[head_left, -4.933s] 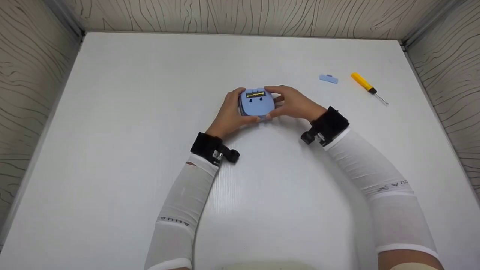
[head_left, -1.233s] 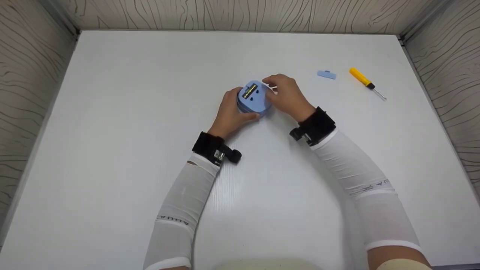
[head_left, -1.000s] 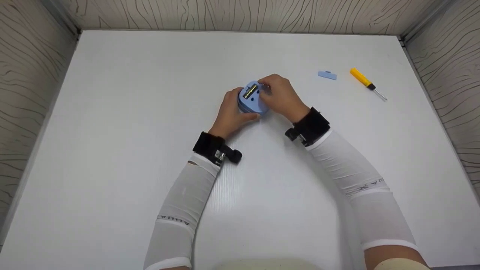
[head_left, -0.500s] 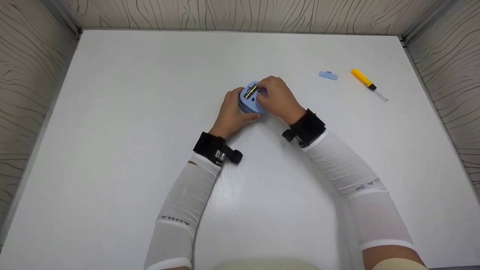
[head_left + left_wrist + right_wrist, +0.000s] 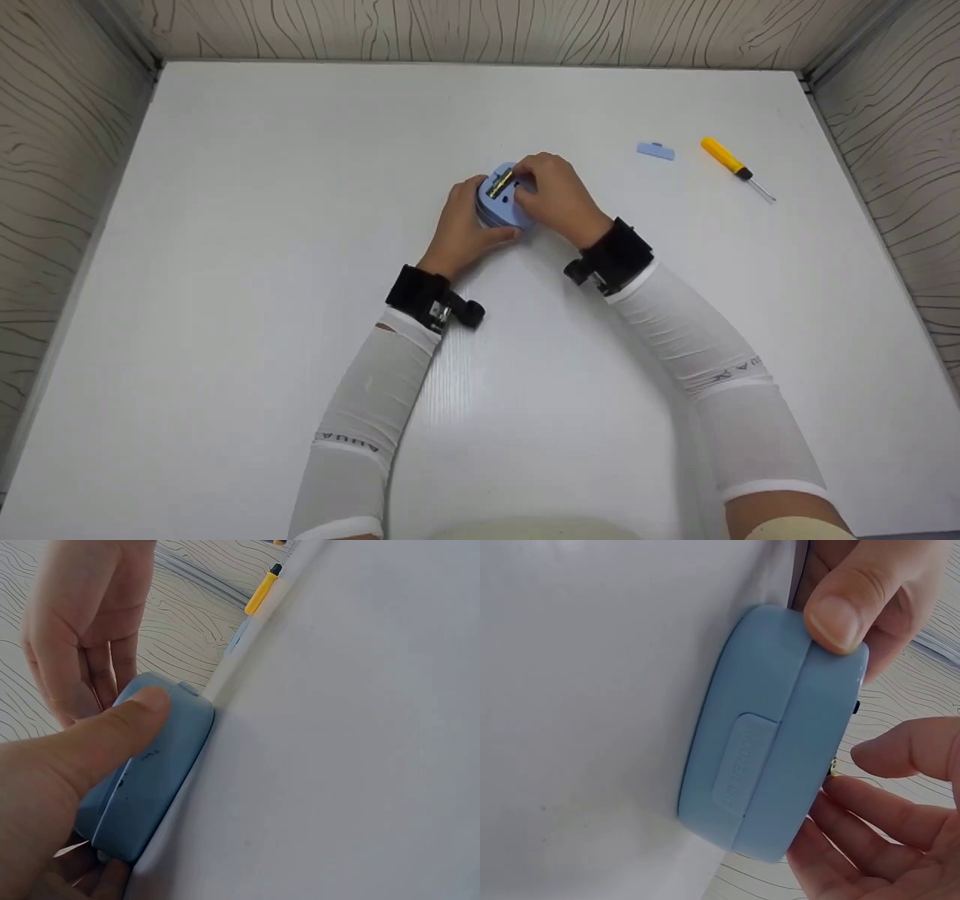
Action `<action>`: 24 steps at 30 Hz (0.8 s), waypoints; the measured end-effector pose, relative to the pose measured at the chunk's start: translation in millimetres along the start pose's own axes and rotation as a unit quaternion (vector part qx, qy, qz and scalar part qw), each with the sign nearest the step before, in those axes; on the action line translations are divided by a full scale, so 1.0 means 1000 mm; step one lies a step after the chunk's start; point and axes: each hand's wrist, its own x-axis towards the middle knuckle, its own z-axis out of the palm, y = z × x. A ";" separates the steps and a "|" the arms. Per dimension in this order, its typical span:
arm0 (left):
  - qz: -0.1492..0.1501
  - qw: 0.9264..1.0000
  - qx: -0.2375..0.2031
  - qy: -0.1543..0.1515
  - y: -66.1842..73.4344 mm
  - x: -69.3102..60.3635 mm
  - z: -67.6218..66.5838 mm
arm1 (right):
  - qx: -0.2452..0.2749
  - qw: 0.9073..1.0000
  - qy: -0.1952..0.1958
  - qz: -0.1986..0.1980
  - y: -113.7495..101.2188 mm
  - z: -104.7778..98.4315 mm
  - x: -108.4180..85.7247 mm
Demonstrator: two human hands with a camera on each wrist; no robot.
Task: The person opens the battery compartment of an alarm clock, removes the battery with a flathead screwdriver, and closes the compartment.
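Observation:
A light blue rounded battery-powered device (image 5: 509,213) stands on the table, its uncovered battery slot facing up. My left hand (image 5: 460,229) grips it from the left side, with the thumb (image 5: 837,621) on its near edge. A black and gold battery (image 5: 499,184) lies in the slot, and its gold end (image 5: 832,767) sticks up slightly. Over the right part of the device is my right hand (image 5: 559,193), fingers bent. Its index fingertip is at the battery's end, while the thumb (image 5: 870,756) stands a little apart. The device's right side is partly hidden in the head view.
A small blue battery cover (image 5: 656,151) lies at the back right of the white table (image 5: 300,187). To its right is a yellow-handled screwdriver (image 5: 724,157), shaft pointing toward the right front. Patterned panels (image 5: 480,30) border the table's back and sides.
The device has turned from facing straight to a slant. My right hand has left its right edge and moved in to the battery's end. The battery looks slightly more raised than half a second ago.

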 end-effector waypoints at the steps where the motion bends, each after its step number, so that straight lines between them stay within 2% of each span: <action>1: 0.000 1.000 -0.001 0.001 0.000 0.000 0.000 | 0.001 1.000 0.002 0.000 0.000 0.000 0.000; 7: 0.001 1.000 -0.001 0.003 -0.001 0.000 0.000 | 0.016 1.000 0.015 0.000 -0.001 0.001 -0.001; 15: 0.000 1.000 -0.001 0.000 -0.001 0.000 0.000 | 0.067 0.997 0.042 -0.017 -0.003 0.004 -0.003; 24: 0.011 1.000 0.012 -0.001 0.000 0.001 -0.001 | 0.066 0.995 0.070 -0.040 -0.006 0.009 -0.002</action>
